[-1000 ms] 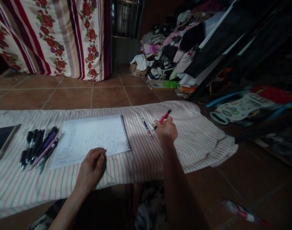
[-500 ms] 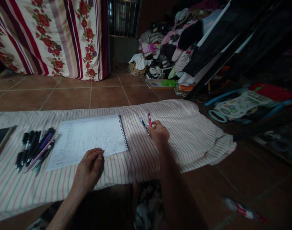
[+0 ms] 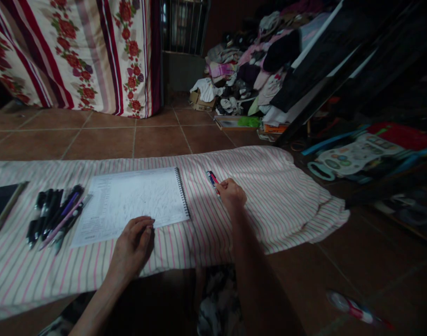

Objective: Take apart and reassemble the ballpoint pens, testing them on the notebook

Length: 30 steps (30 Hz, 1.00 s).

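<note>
1. White, pink-striped cloth [image 3: 269, 205], spread L to R; far R part of room too dark to make out.
2. Spiral notepad [image 3: 136, 200], mid cloth, coil on R; faint marks, illegible. Near edge partly hidden by L hand.
3. Pen bunch [image 3: 61, 214], L of notepad; pens overlap, can't count.
4. Dark flat item [image 3: 3, 205], far L, cut off by L edge.
5. L hand [image 3: 134, 242]: on notepad's near edge, palm down, fingers loosely bent, half open, nothing visible in it; palm hidden.
6. R hand [image 3: 231, 193]: arm reaching fwd, fingers pinched tog. at pens; can't tell if gripping or just touching.
7. Blue-white pen [image 3: 212, 181] & red pen [image 3: 214, 177], side by side, R of coil; near ends partly hidden by R hand.
</note>
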Tool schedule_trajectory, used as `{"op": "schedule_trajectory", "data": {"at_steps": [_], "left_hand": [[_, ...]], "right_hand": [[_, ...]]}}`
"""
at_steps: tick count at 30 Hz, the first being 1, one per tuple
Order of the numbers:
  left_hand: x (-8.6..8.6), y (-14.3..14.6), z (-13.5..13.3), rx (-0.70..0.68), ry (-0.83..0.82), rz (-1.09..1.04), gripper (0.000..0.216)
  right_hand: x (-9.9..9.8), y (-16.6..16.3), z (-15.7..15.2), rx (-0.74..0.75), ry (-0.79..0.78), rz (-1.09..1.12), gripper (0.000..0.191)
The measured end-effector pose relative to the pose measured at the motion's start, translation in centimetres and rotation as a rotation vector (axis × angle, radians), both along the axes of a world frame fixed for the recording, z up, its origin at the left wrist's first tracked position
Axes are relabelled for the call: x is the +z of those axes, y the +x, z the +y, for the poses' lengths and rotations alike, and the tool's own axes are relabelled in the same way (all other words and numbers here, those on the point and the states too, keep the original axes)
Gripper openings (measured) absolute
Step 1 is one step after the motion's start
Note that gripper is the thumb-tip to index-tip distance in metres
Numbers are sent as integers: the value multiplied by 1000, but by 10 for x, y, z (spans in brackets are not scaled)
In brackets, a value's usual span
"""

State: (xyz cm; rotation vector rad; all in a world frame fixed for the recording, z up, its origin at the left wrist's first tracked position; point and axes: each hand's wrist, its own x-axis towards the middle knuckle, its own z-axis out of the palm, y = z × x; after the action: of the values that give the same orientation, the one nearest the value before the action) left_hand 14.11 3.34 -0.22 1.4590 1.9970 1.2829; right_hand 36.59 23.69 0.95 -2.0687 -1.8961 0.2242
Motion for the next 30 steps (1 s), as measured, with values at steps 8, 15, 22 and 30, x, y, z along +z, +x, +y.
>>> {"op": "schedule_trajectory", "data": {"at_steps": [8,15,22,30], "left_hand": [[1,0,0,-8,-19,4,25],[2,1,0,-3,-20,-1,24],[0,0,0,-18,-20,-9,25],[3,0,-1,-29,-21,-2,24]], "right_hand": [[-7,-3,1,28,56,-63,26],[-9,-5,-1,54,83,-38,23],[-5,-9,-3,30,47,-74,21],[-2,-11,-3,-10,24,-108,22]]}}
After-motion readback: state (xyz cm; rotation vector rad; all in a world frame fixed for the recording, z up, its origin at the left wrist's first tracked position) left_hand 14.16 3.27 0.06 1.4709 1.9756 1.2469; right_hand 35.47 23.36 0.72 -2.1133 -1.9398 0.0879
